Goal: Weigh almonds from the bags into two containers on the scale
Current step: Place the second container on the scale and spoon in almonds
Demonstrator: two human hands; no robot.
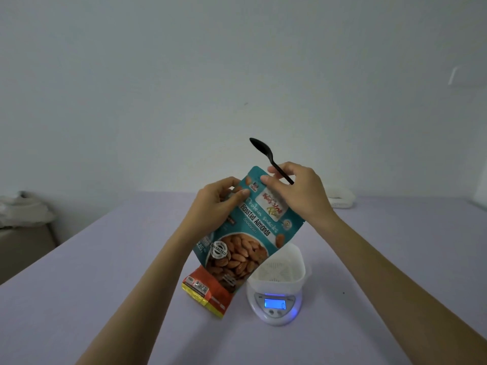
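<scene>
A teal bag of roasted almonds (247, 233) is held up above the table, tilted. My left hand (218, 198) pinches its top left corner. My right hand (297, 191) pinches the top edge at the right and also holds a black plastic spoon (266, 156), whose bowl points up and away. Below the bag, a white container (282, 267) stands on a small white scale (275, 306) with a lit blue display. An orange and yellow bag (208, 291) lies flat on the table to the left of the scale, partly hidden by the teal bag.
A lilac cloth covers the table (105, 285). A white object (341, 198) lies at the table's far edge on the right. White fabric (23, 209) is piled on a box beyond the table's left side. A plain wall stands behind.
</scene>
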